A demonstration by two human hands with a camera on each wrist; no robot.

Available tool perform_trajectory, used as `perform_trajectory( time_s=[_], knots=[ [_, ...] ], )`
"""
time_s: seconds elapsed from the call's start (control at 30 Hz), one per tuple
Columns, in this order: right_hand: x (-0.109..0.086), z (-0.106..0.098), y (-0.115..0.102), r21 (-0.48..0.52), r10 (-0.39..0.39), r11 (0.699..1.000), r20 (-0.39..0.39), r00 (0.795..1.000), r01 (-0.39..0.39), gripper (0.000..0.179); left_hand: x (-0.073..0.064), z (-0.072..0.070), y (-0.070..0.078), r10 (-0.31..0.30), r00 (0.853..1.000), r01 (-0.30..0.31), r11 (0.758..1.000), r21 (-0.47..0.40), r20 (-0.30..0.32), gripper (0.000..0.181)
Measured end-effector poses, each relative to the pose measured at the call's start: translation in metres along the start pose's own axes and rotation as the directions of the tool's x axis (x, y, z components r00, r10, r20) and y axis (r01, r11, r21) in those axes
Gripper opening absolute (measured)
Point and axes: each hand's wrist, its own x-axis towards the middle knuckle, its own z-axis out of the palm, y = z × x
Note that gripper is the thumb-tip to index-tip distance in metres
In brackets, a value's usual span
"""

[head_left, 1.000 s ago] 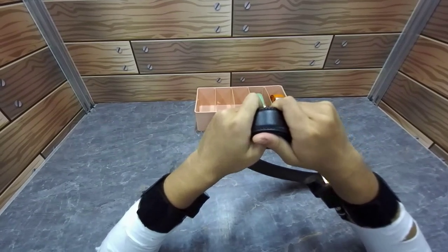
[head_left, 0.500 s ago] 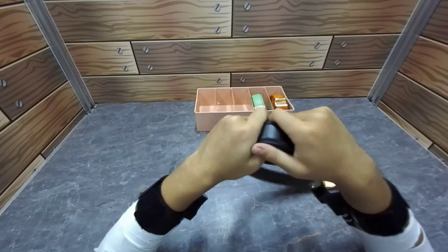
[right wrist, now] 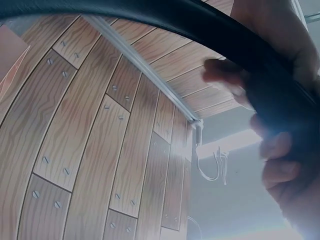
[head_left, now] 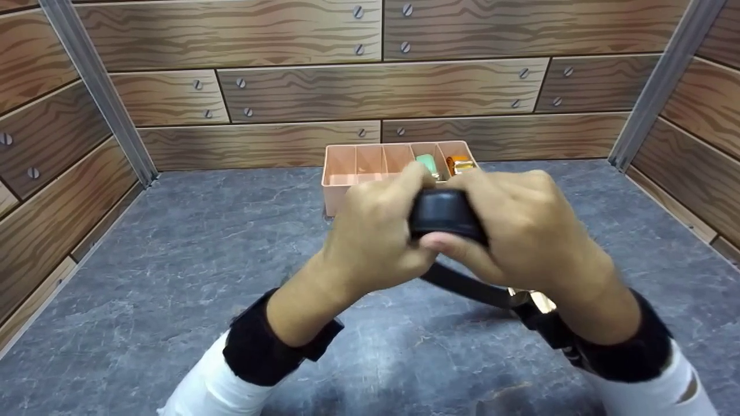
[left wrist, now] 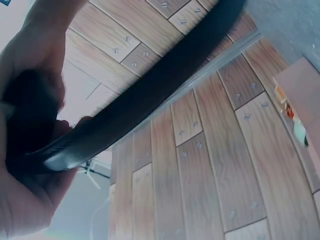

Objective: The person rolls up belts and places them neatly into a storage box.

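A black leather belt is partly wound into a thick roll (head_left: 444,212), held up off the table between both hands. My left hand (head_left: 373,237) grips the roll's left side with curled fingers. From the right, my right hand (head_left: 520,228) holds it too, its thumb laid across the near face. The belt's loose strap (head_left: 465,287) runs out below the hands toward the right wrist, where a gold buckle (head_left: 542,301) shows. In the left wrist view the strap (left wrist: 145,95) stretches away from the palm; in the right wrist view it arcs (right wrist: 165,15) across the top.
Behind the hands stands a pink divided box (head_left: 341,199). Its right compartments hold a rolled green belt (head_left: 426,162) and a rolled orange belt (head_left: 459,164) with gold metal. Wood-patterned walls (head_left: 300,95) enclose the grey table (head_left: 191,260) on three sides.
Both hands dipped toward me with the roll, then rose partway again. The roll tilted and turned back nearly level. The strap and buckle shifted slightly near the right wrist.
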Motion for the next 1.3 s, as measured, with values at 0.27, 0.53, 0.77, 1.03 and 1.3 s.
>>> perform_trajectory(
  time_s=[0.27,0.53,0.77,1.03,1.3],
  knots=[
    [0.0,0.007,0.001,0.189,0.141,0.977,-0.201,0.969,-0.103,0.061,-0.002,0.009,0.01,-0.117,0.977,0.076,0.972,-0.224,-0.177,0.024],
    [0.001,-0.011,0.006,-0.041,0.047,0.998,0.274,0.961,-0.037,0.053,-0.001,0.001,0.002,0.07,0.996,-0.079,0.981,0.178,0.059,0.024],
    [-0.001,-0.007,0.008,-0.017,-0.001,1.0,0.219,0.976,0.005,0.056,-0.001,0.001,0.003,0.071,0.996,-0.08,0.979,0.186,0.053,0.023],
    [-0.002,0.001,0.007,0.02,-0.005,1.0,0.086,0.996,0.003,0.059,-0.002,0.003,0.001,0.068,0.997,-0.064,0.987,0.15,-0.021,0.021],
    [-0.002,0.007,-0.004,0.13,0.163,0.981,-0.18,0.97,-0.141,0.059,-0.002,0.014,0.007,-0.077,0.946,-0.004,0.968,-0.25,-0.314,0.027]
  ],
)
